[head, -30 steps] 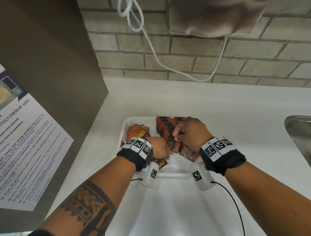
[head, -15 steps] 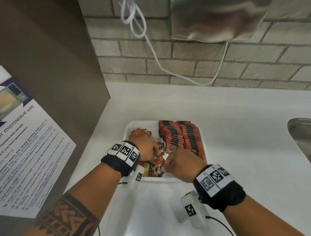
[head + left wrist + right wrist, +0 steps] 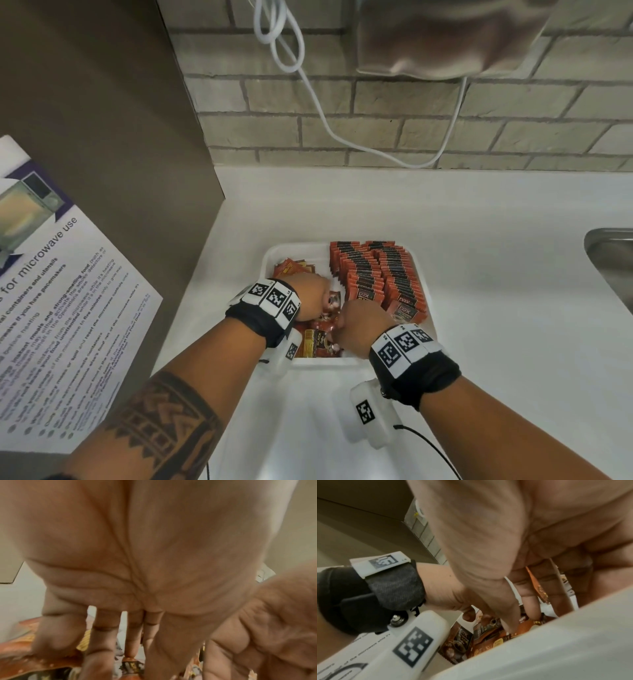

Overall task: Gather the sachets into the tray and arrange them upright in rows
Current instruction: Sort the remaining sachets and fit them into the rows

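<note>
I saw a white counter (image 3: 479, 240) against a brick wall (image 3: 376, 102), and on it the white tray (image 3: 426, 308). Beyond the tray a white cable (image 3: 322, 113) hung down the wall; to its right a steel sink (image 3: 609, 260) was cut off by the frame edge; to its left a microwave notice (image 3: 61, 308) was stuck on a brown panel. Two upright rows of sachets (image 3: 376, 274) filled the tray's right half, with loose sachets (image 3: 318, 342) in its near-left part. My left hand (image 3: 310, 294) and right hand (image 3: 359, 329) reached into that pile, fingers pointing down among the packets. Whether either gripped one, I could not tell; both wrist views were blurred.
</note>
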Tool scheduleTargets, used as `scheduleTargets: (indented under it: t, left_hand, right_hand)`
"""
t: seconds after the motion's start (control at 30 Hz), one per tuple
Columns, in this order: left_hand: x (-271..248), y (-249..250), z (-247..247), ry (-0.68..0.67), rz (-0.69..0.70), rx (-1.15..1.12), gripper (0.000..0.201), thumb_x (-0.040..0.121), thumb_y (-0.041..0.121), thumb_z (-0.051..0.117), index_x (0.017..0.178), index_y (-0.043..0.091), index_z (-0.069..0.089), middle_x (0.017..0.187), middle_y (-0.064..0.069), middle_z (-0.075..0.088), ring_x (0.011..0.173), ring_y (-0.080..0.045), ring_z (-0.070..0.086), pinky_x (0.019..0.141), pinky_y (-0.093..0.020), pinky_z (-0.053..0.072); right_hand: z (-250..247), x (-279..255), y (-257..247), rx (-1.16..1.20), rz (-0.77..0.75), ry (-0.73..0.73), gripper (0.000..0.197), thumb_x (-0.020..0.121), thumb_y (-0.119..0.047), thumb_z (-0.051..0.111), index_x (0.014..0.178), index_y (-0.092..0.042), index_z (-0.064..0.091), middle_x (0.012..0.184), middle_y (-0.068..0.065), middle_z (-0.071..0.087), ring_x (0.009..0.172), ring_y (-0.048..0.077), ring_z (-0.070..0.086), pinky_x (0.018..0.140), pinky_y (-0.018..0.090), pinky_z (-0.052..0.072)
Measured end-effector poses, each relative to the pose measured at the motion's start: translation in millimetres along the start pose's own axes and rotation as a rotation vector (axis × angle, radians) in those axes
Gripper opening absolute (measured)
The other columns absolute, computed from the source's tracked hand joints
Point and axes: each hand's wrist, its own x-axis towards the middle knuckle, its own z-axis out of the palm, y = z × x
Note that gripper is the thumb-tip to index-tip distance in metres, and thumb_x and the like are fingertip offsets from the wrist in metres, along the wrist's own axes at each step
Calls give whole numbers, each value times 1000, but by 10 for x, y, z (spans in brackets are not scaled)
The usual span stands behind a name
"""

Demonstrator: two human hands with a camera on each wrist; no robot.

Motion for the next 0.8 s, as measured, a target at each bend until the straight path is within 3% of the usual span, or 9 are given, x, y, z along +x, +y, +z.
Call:
scheduleTargets:
  t: [0.07,0.2,0.37,0.5,0.6,0.8]
  left_hand:
    - [-2,-15,-3,27,5,-5,25,93,10,57,118,12,59,115,-7,65,102,-24,62,93,-38,53]
    - [20,-69,-14,20,-6,-33,31,92,8,57,120,18,54,115,-4,63,103,-23,61,93,-36,52]
    - [18,-82,-37,-52,-14,33,53,95,13,55,147,18,45,143,-6,53,128,-25,52,105,-31,44]
    - [5,-80,-36,-70,2,34,37,94,17,62,130,17,64,133,-2,61,118,-22,57,96,-28,46]
    - [10,-100,-10,-89,-17,-8,32,87,18,73,119,19,69,122,1,65,109,-19,60,86,-26,48]
    - [-5,-120,-18,-104,-18,-88,30,79,10,79,104,22,66,103,4,65,103,-20,63,94,-37,53]
  right_hand:
    - [22,21,8,17,17,6,20,93,-27,56,82,-12,60,81,2,61,84,21,63,71,28,51]
    - [21,21,26,82,40,8,19,90,-25,62,101,-12,70,100,3,68,94,19,65,83,29,54]
    - [4,13,35,84,39,16,17,90,-23,63,104,-15,69,102,2,67,94,18,63,82,27,52]
    - [-12,-12,49,92,52,21,18,92,-21,62,107,-14,69,108,3,67,97,18,62,80,25,49]
    - [-28,-33,40,99,61,22,21,92,-24,64,109,-14,68,114,3,66,101,19,62,81,25,48]
    - [-107,-149,17,168,60,15,34,92,-34,67,118,-13,61,121,4,64,108,20,61,71,22,35]
